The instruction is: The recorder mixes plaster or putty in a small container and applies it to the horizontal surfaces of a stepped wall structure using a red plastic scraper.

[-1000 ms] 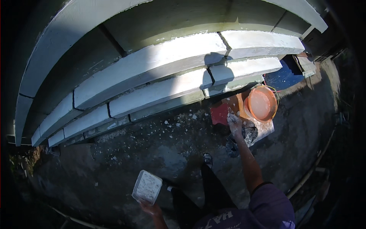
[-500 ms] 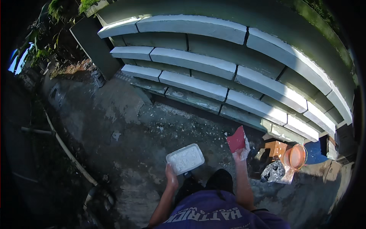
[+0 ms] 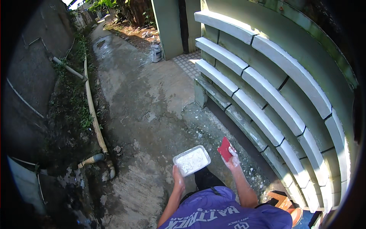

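Observation:
My left hand (image 3: 177,175) grips a rectangular white plastic tray (image 3: 191,159) of white paste, held low in front of my body. To its right, my right hand (image 3: 233,162), smeared with white, is closed on a flat red scraper (image 3: 224,146), held apart from the tray. Beyond both hands at the right rise curved, stepped ledges (image 3: 254,111) on a green wall, their upper rows coated white and the lowest one patchy.
A wet concrete path (image 3: 129,95) runs away ahead. Along its left lie pale pipes (image 3: 91,110), weeds and a grey wall (image 3: 34,65). A white bag (image 3: 156,52) stands by a green pillar (image 3: 167,30). An orange bucket (image 3: 296,215) is partly hidden at the lower right.
My view has swung left toward the path, so the bucket has slipped to the lower right edge. The red scraper came up in my right hand from beside the bucket.

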Tool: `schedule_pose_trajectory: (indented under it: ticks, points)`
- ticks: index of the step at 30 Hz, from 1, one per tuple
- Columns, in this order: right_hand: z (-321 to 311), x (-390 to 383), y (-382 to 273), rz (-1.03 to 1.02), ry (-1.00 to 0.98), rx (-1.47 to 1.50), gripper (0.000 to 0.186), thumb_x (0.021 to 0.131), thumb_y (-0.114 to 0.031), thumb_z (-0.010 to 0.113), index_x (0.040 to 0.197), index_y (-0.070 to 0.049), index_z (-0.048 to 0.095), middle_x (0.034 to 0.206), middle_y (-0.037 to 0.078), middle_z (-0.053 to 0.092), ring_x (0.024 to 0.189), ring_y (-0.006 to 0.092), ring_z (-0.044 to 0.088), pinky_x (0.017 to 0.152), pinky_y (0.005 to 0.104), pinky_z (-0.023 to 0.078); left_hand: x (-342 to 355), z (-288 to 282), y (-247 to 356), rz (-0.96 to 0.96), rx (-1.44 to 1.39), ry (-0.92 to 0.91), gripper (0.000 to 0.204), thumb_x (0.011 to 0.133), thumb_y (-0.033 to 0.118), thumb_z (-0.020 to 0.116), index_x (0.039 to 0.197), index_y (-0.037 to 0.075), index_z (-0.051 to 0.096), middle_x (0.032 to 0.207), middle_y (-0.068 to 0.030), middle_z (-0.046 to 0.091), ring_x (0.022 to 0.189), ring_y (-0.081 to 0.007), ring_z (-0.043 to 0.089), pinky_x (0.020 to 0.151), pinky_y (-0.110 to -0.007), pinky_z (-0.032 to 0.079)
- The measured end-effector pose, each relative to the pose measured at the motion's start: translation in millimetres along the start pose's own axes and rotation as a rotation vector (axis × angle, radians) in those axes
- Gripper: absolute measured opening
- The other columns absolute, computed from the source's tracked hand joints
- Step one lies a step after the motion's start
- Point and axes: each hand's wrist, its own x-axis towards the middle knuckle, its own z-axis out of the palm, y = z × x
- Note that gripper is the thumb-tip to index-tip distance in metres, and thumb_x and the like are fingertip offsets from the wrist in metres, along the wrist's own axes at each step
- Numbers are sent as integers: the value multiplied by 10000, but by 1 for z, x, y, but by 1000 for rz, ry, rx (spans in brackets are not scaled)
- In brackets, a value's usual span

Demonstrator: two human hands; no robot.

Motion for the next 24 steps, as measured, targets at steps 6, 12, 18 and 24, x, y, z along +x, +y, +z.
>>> schedule_pose_trajectory:
  ticks: [6, 12, 18, 24]
  points:
    - [146, 105, 24, 145, -302, -501, 594, 700, -1, 720, 1236, -67, 472, 1157, 65, 581, 1095, 204, 556, 936, 363, 464, 118, 6, 78, 64, 35, -28, 501, 993, 367, 308, 1329, 6, 396, 1308, -111, 493, 1188, -228, 484, 1025, -352, 340]
    - [313, 218, 41, -101, -786, -1807, 595, 662, -23, 677, 1217, -57, 464, 1085, 150, 593, 1032, 313, 560, 917, 405, 442, 220, 35, 158, 45, -1, -97, 507, 986, 388, 312, 1327, 24, 403, 1309, -96, 495, 1205, -222, 474, 1032, -370, 334]
    - [406, 299, 100, -284, -919, -1853, 515, 681, 13, 583, 1184, -64, 509, 1038, 149, 600, 1036, 357, 536, 895, 435, 430, 333, 39, 217, 13, 29, -35, 498, 987, 380, 318, 1313, 16, 412, 1285, -109, 508, 1187, -218, 491, 1013, -361, 361]
    - [430, 344, 182, -629, -850, -2049, 457, 699, -63, 641, 1148, -134, 598, 1212, 49, 569, 1197, 281, 476, 1013, 398, 367, 451, 13, 277, -88, 55, -142, 486, 995, 357, 303, 1309, 3, 412, 1274, -113, 513, 1160, -225, 509, 998, -362, 380]
